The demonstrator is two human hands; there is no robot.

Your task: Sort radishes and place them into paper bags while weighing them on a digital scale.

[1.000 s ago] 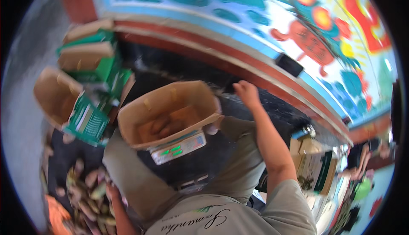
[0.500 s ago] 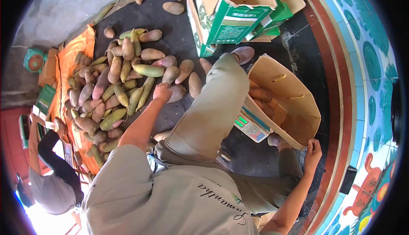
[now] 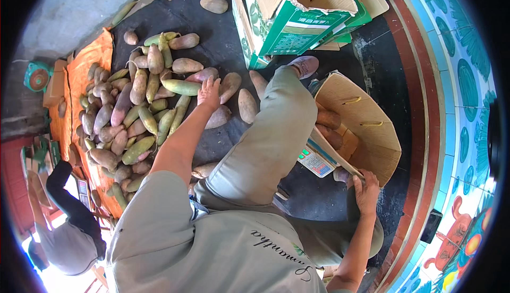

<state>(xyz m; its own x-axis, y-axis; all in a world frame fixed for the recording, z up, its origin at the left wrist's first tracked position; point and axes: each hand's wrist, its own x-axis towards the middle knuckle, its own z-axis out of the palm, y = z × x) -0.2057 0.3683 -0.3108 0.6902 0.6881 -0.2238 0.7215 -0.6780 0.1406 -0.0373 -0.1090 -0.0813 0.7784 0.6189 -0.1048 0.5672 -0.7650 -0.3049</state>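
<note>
My left hand, fingers apart, lies over a pinkish-brown root vegetable at the right edge of a large pile. The root vegetables are long and plump, some green, some pinkish brown or purplish. A greyish-brown one lies just below that hand. My right hand grips the near edge of an open cardboard box between thumb and fingers. Several brown root vegetables lie inside this box. Beneath its left side shows a digital scale with a keypad and lit green display.
Green-and-white cartons stand at the far middle. The pile lies on black sheeting and an orange sheet. My raised leg is between pile and box. Another person bends at the left. A tiled, painted wall curves along the right.
My left hand has moved slightly up and right onto the root vegetable, its fingers spreading. My right hand has shifted left along the box edge. The other person has shifted a little.
</note>
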